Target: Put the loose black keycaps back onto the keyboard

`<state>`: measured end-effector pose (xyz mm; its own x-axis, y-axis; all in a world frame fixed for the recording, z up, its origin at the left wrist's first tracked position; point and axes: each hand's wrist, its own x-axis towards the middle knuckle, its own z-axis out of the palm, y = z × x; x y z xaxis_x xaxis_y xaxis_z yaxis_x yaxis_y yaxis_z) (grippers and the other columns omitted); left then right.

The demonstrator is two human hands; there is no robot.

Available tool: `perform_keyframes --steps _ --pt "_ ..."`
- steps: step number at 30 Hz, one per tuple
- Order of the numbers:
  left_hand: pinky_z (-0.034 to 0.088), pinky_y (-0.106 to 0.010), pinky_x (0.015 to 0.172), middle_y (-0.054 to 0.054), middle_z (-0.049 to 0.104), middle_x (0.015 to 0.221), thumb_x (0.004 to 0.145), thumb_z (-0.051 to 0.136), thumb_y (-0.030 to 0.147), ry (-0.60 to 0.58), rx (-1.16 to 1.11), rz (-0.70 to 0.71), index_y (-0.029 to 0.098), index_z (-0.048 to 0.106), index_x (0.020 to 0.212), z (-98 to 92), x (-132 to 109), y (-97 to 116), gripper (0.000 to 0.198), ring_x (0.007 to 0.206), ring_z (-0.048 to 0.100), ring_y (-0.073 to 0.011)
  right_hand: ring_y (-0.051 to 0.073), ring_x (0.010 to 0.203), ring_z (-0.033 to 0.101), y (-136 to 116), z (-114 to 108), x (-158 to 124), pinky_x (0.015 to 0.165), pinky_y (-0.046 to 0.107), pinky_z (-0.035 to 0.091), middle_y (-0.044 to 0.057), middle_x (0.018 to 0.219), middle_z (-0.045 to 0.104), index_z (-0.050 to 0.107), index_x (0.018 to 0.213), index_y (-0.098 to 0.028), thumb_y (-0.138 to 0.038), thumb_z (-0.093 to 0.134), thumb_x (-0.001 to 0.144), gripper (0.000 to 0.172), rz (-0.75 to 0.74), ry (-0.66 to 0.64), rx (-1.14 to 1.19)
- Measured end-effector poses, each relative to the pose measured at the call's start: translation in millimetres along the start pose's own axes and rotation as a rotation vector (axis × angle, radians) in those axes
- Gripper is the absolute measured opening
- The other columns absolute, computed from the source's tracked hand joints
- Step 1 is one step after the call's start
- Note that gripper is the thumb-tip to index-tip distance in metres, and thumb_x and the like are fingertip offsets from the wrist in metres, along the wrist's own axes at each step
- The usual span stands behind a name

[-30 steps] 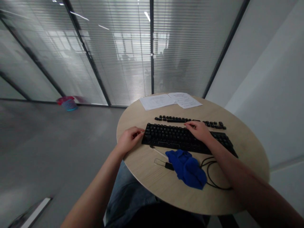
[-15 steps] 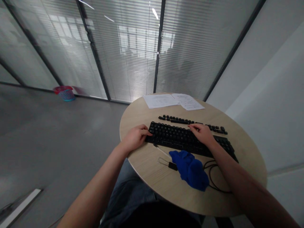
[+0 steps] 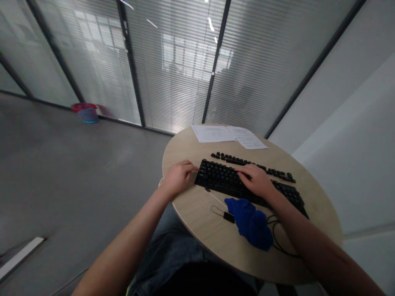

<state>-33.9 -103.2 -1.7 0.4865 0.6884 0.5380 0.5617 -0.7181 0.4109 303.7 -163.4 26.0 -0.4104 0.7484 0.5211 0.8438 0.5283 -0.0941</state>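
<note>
A black keyboard lies on the round wooden table, its keys facing up. My left hand rests at its left end, with a finger stretched out to touch the edge and the others loosely bent. Over the middle keys lies my right hand, thumb and fingers apart, the fingertips on the keys; no held object shows. Behind the keyboard runs a line of loose black keycaps. In front lie a wire keycap puller with a black handle and a crumpled blue cloth. My right forearm covers part of the keyboard.
Printed paper sheets lie at the back of the table. A black cable coils beside the cloth. A thin pale stick-like thing runs toward the cloth. On the floor by the glass wall stands a red and blue basket.
My right hand has shifted left and its pinched fingers have spread and lowered onto the keys. My left finger has drawn back from the keys to the keyboard's edge. The camera view has tilted slightly.
</note>
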Motion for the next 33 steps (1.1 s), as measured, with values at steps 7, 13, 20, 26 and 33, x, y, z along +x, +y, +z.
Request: perform_keyframes --steps 7,13,20,26,33 --pt "0.051 -0.029 0.076 -0.004 0.074 0.100 0.084 0.048 0.004 -0.062 0.041 0.027 0.025 0.081 0.101 1.3 -1 0 0.042 0.087 0.069 -0.0189 0.031 0.125 0.059 -56 30 38 0.107 0.052 0.047 0.015 0.138 0.062 0.074 0.121 -0.022 -0.028 0.061 0.097 0.029 -0.223 -0.105 0.057" --pt "0.051 -0.028 0.074 -0.004 0.074 0.096 0.084 0.052 0.005 -0.132 0.073 0.020 0.024 0.080 0.094 6.5 3 1 0.036 0.086 0.069 -0.0190 0.033 0.141 0.047 -55 53 36 0.113 0.056 0.042 0.014 0.151 0.053 0.075 0.119 -0.025 -0.033 0.061 0.097 0.027 -0.211 -0.124 0.132" --pt "0.053 -0.030 0.082 -0.005 0.074 0.098 0.081 0.045 0.002 0.024 -0.034 -0.051 0.021 0.077 0.100 -1.3 0 2 0.042 0.090 0.069 -0.0184 0.033 0.148 0.039 -56 54 29 0.120 0.059 0.032 0.018 0.159 0.043 0.061 0.136 -0.018 -0.036 0.061 0.097 0.043 -0.164 -0.154 0.128" --pt "0.053 -0.032 0.081 -0.005 0.074 0.092 0.081 0.044 0.005 0.085 -0.046 -0.167 0.018 0.075 0.099 -3.2 -2 -1 0.038 0.085 0.068 -0.0193 0.034 0.150 0.036 -57 56 28 0.120 0.061 0.030 0.014 0.160 0.043 0.062 0.138 -0.024 -0.037 0.059 0.098 0.042 -0.178 -0.179 0.082" --pt "0.053 -0.032 0.081 -0.005 0.075 0.094 0.083 0.046 0.008 -0.007 -0.018 -0.201 0.019 0.075 0.100 -2.4 1 2 0.035 0.086 0.069 -0.0200 0.035 0.152 0.032 -58 56 29 0.121 0.062 0.028 0.015 0.162 0.040 0.064 0.137 -0.023 -0.039 0.058 0.099 0.041 -0.192 -0.187 0.073"
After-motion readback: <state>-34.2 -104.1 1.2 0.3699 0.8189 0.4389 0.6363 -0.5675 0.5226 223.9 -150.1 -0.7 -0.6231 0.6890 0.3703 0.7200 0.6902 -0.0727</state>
